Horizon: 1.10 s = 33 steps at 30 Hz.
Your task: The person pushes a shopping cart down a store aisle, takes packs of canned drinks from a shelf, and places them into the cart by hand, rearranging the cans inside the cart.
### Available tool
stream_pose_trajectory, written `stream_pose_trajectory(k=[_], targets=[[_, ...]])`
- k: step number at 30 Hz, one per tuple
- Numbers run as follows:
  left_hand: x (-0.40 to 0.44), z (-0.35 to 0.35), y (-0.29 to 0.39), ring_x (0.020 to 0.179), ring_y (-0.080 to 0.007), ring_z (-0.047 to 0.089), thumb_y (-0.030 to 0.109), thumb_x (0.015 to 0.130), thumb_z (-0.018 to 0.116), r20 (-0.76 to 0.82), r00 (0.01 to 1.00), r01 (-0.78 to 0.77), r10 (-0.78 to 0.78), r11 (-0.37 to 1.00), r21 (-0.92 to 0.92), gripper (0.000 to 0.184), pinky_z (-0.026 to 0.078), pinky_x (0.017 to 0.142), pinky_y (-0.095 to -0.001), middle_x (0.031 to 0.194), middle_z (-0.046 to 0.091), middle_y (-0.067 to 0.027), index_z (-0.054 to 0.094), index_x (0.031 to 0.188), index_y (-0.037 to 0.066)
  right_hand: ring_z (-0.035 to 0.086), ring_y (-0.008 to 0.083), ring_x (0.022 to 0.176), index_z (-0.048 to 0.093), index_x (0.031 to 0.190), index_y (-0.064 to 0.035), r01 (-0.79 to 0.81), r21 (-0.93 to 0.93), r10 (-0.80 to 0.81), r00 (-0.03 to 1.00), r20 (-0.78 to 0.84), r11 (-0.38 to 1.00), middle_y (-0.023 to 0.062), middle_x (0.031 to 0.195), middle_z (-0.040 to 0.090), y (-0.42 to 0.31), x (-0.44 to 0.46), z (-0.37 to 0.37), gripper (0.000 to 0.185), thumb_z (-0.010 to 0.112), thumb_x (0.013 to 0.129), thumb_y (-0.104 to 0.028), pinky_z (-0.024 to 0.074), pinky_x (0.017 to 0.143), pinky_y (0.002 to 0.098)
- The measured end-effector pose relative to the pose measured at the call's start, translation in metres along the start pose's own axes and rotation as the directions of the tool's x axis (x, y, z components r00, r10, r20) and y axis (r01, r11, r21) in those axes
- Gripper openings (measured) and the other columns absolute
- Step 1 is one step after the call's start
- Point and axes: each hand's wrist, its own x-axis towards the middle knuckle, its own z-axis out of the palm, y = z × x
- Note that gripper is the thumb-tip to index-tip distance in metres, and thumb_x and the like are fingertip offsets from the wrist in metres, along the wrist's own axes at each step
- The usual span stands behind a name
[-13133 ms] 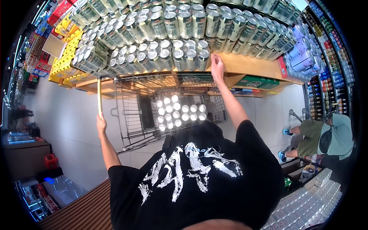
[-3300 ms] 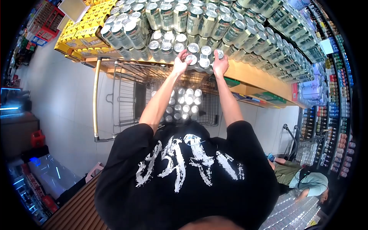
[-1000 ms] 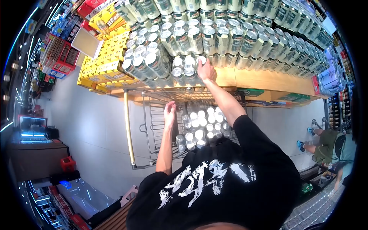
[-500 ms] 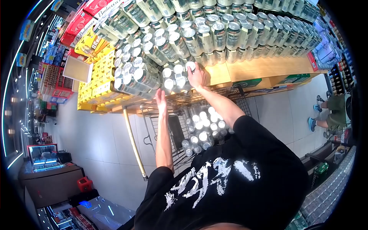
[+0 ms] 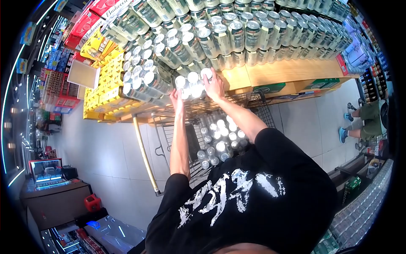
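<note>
A pack of silver-topped cans sits at the front edge of the wooden shelf, between my hands. My left hand presses against its left side, fingers close together. On the right side, my right hand wraps round the pack's corner, fingers over a can top. Below my arms stands a wire shopping cart with several cans inside, their tops bright. Behind the pack rise stacked rows of green and cream cans.
Yellow cartons stand left of the cans, with a blank sign above them. The cart's pale handle extends on the left. A person's legs are at the right. A dark counter is at lower left.
My left hand has moved from beside the cart up to the pack's left side. My right hand stays on the pack's right side. More cans are in the cart than in the oldest frame.
</note>
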Motion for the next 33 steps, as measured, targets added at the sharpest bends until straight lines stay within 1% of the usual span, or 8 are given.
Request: stream_pose_trajectory(k=[6, 11, 14, 21, 22, 25, 29, 33], targets=[[-0.047, 0.014, 0.022, 0.109, -0.0179, 0.05, 0.021, 0.087, 0.068, -0.018, 1.0, -0.023, 0.019, 0.97, -0.241, 0.057, 0.04, 0.09, -0.0359, 0.113, 0.055, -0.0082, 0.035, 0.134, 0.019, 0.061, 0.0407, 0.095, 0.045, 0.132, -0.0131, 0.133, 0.176, -0.136, 0.991, 0.004, 0.975, 0.0233, 0.105, 0.063, 0.013, -0.033, -0.025, 0.049, 0.057, 0.089, -0.032, 0.0494, 0.081, 0.0459], [-0.1, 0.005, 0.026, 0.099, -0.0165, 0.053, 0.014, 0.087, 0.066, 0.161, 0.986, -0.033, 0.037, 0.999, -0.025, 0.062, 0.04, 0.091, -0.0345, 0.103, 0.058, -0.0067, 0.031, 0.138, 0.024, 0.068, 0.0301, 0.086, 0.055, 0.124, -0.0096, -0.018, 0.391, -0.006, 0.998, 0.06, 0.92, 0.0183, 0.096, 0.068, 0.05, -0.074, -0.058, 0.039, 0.062, 0.088, -0.023, 0.0539, 0.072, 0.0367], [-0.133, 0.002, -0.002, 0.08, -0.0093, 0.049, 0.017, 0.089, 0.063, 0.244, 0.968, -0.071, 0.055, 0.996, 0.059, 0.046, 0.04, 0.072, -0.0256, 0.087, 0.058, 0.0004, 0.044, 0.131, 0.019, 0.069, 0.018, 0.086, 0.058, 0.121, -0.0037, -0.136, 0.566, 0.123, 0.991, 0.062, 0.813, 0.0138, 0.097, 0.07, 0.088, -0.106, -0.076, 0.036, 0.064, 0.087, -0.015, 0.0544, 0.071, 0.0284], [-0.197, 0.029, -0.093, 0.065, -0.0057, 0.043, 0.022, 0.087, 0.065, 0.237, 0.949, 0.188, -0.207, 0.977, 0.1, 0.03, 0.033, 0.055, -0.0206, 0.077, 0.054, 0.004, 0.053, 0.114, 0.018, 0.067, 0.0162, 0.092, 0.061, 0.116, -0.0021, -0.22, 0.109, 0.2, 0.964, 0.173, 0.969, 0.0139, 0.101, 0.069, 0.135, -0.144, -0.158, 0.033, 0.064, 0.087, -0.017, 0.052, 0.077, 0.0274], [-0.204, 0.037, -0.099, 0.063, -0.0058, 0.043, 0.021, 0.087, 0.065, 0.204, 0.939, 0.261, -0.278, 0.96, 0.103, 0.03, 0.033, 0.053, -0.0207, 0.076, 0.054, 0.0033, 0.053, 0.114, 0.019, 0.055, 0.0066, 0.066, 0.063, 0.113, -0.0058, -0.142, 0.245, 0.129, 0.989, 0.069, 0.959, 0.0028, 0.078, 0.066, 0.145, -0.15, -0.159, 0.033, 0.068, 0.084, -0.021, 0.045, 0.062, 0.0225], [-0.221, 0.058, -0.144, 0.058, -0.0068, 0.045, 0.014, 0.086, 0.061, 0.148, 0.908, 0.388, -0.393, 0.92, 0.06, 0.03, 0.033, 0.048, -0.0216, 0.076, 0.054, -0.0018, 0.047, 0.112, 0.015, 0.034, 0.0045, 0.055, 0.064, 0.111, -0.0071, -0.254, 0.155, 0.237, 0.964, 0.121, 0.955, -0.0052, 0.06, 0.042, 0.166, -0.162, -0.18, 0.032, 0.07, 0.082, -0.02, 0.031, 0.05, 0.0223], [-0.23, 0.069, -0.226, 0.052, -0.0095, 0.045, 0.009, 0.086, 0.058, 0.07, 0.831, 0.555, -0.552, 0.832, -0.022, 0.039, 0.03, 0.038, -0.0205, 0.072, 0.048, -0.0022, 0.027, 0.108, 0.017, 0.045, 0.0073, 0.054, 0.064, 0.111, -0.0094, -0.348, -0.018, 0.346, 0.926, 0.149, 0.937, -0.0008, 0.061, 0.054, 0.207, -0.184, -0.195, 0.035, 0.07, 0.082, -0.026, 0.0375, 0.051, 0.0263], [-0.255, 0.071, -0.215, 0.092, -0.024, 0.052, 0.023, 0.079, 0.065, 0.026, 0.737, 0.65, -0.675, 0.72, 0.243, 0.056, 0.046, 0.079, -0.0351, 0.103, 0.049, -0.017, 0.034, 0.118, -0.002, 0.039, 0.0074, 0.052, 0.065, 0.11, -0.0141, -0.394, -0.041, 0.395, 0.901, 0.179, 0.918, -0.0024, 0.056, 0.044, 0.22, -0.204, -0.203, 0.033, 0.07, 0.082, -0.03, 0.0336, 0.049, 0.0266]])
